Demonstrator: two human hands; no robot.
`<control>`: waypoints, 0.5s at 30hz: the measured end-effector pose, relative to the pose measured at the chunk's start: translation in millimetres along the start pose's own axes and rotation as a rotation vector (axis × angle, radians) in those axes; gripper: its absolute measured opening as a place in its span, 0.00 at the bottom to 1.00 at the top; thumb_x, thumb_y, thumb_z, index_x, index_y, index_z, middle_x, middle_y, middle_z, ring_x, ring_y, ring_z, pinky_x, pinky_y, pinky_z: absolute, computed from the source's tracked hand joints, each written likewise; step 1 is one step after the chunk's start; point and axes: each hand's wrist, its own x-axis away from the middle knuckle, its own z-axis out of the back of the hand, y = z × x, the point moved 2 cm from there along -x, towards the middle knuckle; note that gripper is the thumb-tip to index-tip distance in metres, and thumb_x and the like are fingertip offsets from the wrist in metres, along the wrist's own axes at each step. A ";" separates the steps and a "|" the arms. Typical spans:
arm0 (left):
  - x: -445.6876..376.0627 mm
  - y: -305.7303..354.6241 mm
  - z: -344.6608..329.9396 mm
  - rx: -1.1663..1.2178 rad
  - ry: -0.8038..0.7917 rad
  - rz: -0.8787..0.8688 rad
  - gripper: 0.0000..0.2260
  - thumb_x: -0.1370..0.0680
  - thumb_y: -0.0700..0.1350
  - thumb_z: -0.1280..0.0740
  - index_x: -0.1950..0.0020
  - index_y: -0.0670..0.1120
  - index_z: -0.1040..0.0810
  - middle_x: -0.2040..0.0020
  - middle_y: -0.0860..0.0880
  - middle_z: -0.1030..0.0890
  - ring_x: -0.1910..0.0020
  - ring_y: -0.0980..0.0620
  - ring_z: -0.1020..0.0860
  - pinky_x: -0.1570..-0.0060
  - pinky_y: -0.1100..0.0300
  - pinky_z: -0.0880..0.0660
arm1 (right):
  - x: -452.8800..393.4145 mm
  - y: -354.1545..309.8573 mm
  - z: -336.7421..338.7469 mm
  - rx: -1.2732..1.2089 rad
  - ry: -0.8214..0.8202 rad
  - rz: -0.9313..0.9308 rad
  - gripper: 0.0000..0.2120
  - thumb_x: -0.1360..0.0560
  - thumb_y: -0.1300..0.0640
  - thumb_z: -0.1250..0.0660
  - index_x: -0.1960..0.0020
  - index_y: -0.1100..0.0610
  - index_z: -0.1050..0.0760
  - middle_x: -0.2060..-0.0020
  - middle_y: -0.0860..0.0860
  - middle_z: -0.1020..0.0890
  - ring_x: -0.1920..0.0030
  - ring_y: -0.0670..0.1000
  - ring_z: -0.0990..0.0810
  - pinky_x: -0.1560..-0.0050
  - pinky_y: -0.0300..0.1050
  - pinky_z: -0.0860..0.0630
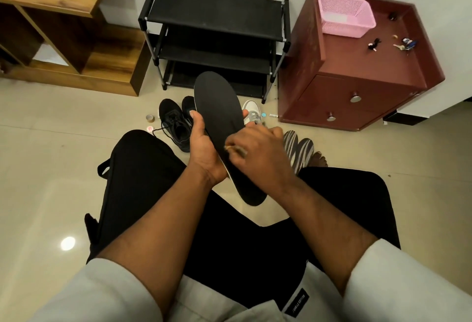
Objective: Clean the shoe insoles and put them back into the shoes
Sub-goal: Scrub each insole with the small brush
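A long black insole (218,107) is held upright over my lap. My left hand (203,143) grips its left edge near the middle, thumb on the front face. My right hand (258,153) curls round a small brush (236,150) whose bristles press on the insole's lower half. A pair of black lace-up shoes (176,122) stands on the floor just behind my left hand. A white and grey sneaker (252,113) shows behind the insole. Two striped insoles (297,149) lie on the floor to the right of my right hand.
A black shoe rack (217,38) stands against the wall ahead. To its right is a maroon cabinet (357,86) carrying a pink basket (344,15) and keys (404,45). A wooden shelf unit (63,40) is at the left. Small tins (149,122) sit on the tiled floor.
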 end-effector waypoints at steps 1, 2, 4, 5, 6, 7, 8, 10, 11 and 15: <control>-0.5 -0.1 -1.0 -0.011 -0.002 -0.008 0.45 0.24 0.74 0.58 0.46 0.41 0.15 0.47 0.41 0.16 0.48 0.45 0.17 0.47 0.50 0.22 | -2.2 9.9 -0.1 -0.005 -0.003 -0.058 0.05 0.27 0.53 0.34 0.53 0.47 0.21 0.56 0.43 0.19 0.51 0.47 0.25 0.52 0.44 0.44; 0.0 -0.5 -3.0 -0.021 -0.004 -0.006 0.44 0.24 0.73 0.58 0.50 0.42 0.14 0.48 0.41 0.15 0.49 0.45 0.16 0.48 0.50 0.23 | -3.6 19.6 0.7 -0.024 -0.007 -0.113 0.05 0.26 0.53 0.34 0.52 0.48 0.21 0.55 0.44 0.19 0.51 0.46 0.25 0.51 0.44 0.42; -1.8 -2.1 -4.0 -0.021 -0.003 0.015 0.44 0.24 0.73 0.58 0.53 0.41 0.13 0.49 0.41 0.15 0.50 0.45 0.16 0.49 0.50 0.22 | -3.9 29.6 2.3 -0.103 -0.003 -0.162 0.05 0.25 0.55 0.34 0.50 0.52 0.20 0.54 0.47 0.19 0.53 0.45 0.24 0.50 0.47 0.30; -4.1 -3.5 -2.3 -0.015 -0.004 0.025 0.44 0.24 0.73 0.57 0.52 0.41 0.13 0.48 0.41 0.15 0.50 0.45 0.16 0.49 0.51 0.21 | -3.3 26.8 3.6 -0.141 0.004 -0.142 0.05 0.25 0.57 0.33 0.51 0.54 0.20 0.55 0.48 0.19 0.54 0.46 0.24 0.51 0.48 0.26; -5.9 -4.3 -1.6 -0.013 -0.006 0.030 0.44 0.24 0.74 0.57 0.49 0.41 0.14 0.47 0.41 0.16 0.49 0.45 0.17 0.49 0.51 0.20 | -2.6 19.0 3.5 -0.164 0.009 -0.101 0.05 0.26 0.58 0.33 0.51 0.55 0.20 0.56 0.49 0.19 0.55 0.47 0.24 0.52 0.48 0.24; -8.1 -4.7 0.1 -0.009 -0.002 0.031 0.45 0.24 0.74 0.56 0.46 0.40 0.15 0.46 0.41 0.17 0.47 0.45 0.18 0.45 0.51 0.21 | -1.5 8.6 2.5 -0.174 0.005 -0.048 0.05 0.26 0.59 0.33 0.52 0.55 0.20 0.57 0.50 0.20 0.57 0.48 0.23 0.54 0.47 0.23; -9.7 -5.5 0.9 -0.003 -0.009 0.041 0.45 0.25 0.75 0.55 0.42 0.39 0.17 0.46 0.40 0.18 0.46 0.45 0.19 0.39 0.51 0.24 | -0.2 -1.2 -0.2 -0.177 -0.010 0.000 0.05 0.26 0.59 0.34 0.53 0.55 0.20 0.58 0.50 0.20 0.58 0.48 0.23 0.56 0.47 0.23; -12.1 -6.9 2.7 0.005 -0.031 0.060 0.45 0.26 0.76 0.53 0.38 0.39 0.20 0.45 0.40 0.20 0.44 0.46 0.22 0.31 0.50 0.31 | 0.2 -11.8 -4.9 -0.172 -0.047 0.041 0.07 0.26 0.58 0.37 0.53 0.56 0.20 0.59 0.50 0.21 0.59 0.49 0.23 0.57 0.48 0.24; -13.0 -7.1 3.5 0.008 -0.031 0.051 0.44 0.25 0.75 0.53 0.38 0.39 0.21 0.44 0.41 0.20 0.44 0.46 0.21 0.32 0.50 0.30 | -1.2 -9.2 -6.1 -0.167 -0.048 0.030 0.08 0.26 0.58 0.37 0.53 0.55 0.20 0.58 0.51 0.21 0.58 0.50 0.23 0.56 0.49 0.24; -9.1 -5.6 -0.4 0.058 -0.054 0.032 0.39 0.22 0.71 0.52 0.38 0.39 0.21 0.38 0.39 0.24 0.39 0.43 0.24 0.36 0.49 0.27 | -6.1 22.7 -0.2 -0.154 -0.010 -0.131 0.05 0.25 0.58 0.34 0.50 0.55 0.20 0.55 0.50 0.20 0.56 0.47 0.25 0.53 0.48 0.23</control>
